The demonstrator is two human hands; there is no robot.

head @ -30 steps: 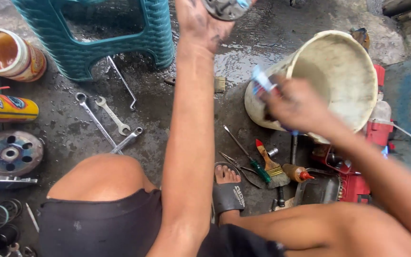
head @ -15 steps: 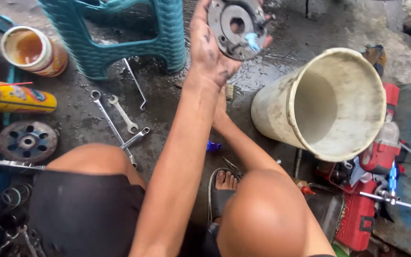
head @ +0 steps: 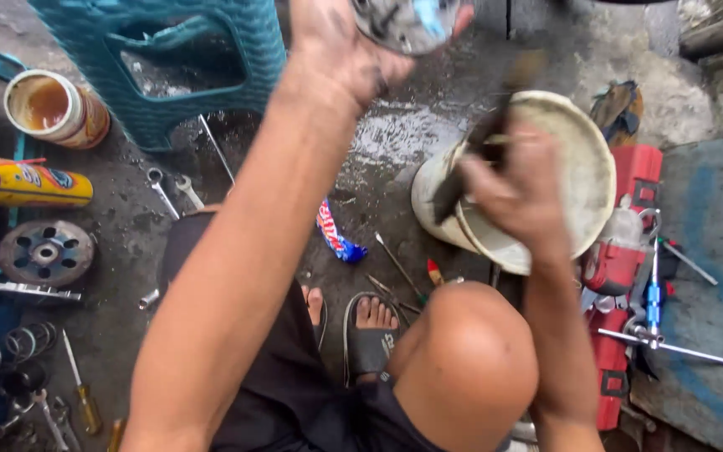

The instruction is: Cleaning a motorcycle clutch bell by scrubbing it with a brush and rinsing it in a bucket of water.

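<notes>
A: Entry. The round metal part (head: 407, 21) is high at the top edge of the view, gripped in the left hand (head: 336, 50), fingers curled around its rim. Half a second ago its whole face with bolt holes showed; now only the lower portion is in frame, blurred.

B: Right hand?

A: The right hand (head: 516, 188) has come up over the white bucket (head: 579, 159), fingers clenched around a dark brush-like tool (head: 474, 163). Motion blur; the tip cannot be made out. Half a second ago this hand was under the part, and no tool showed.

B: Reading?

A: Judgement only: the part looks set to be brushed or cleaned above the bucket.

B: Surroundings?

A: Teal plastic stool (head: 169, 59) at upper left, open tin (head: 56, 109) of brown fluid beside it, yellow spray can (head: 23, 184) below that. Wrenches (head: 169, 188) on wet concrete, a pulley-like disc (head: 45, 251) at left, a red toolbox (head: 629, 276) at right, screwdrivers near the sandalled foot (head: 370, 335).

B: Obstructions?

A: The raised knee (head: 466, 360) sits close beneath the right forearm; the bucket is just beside it.
</notes>
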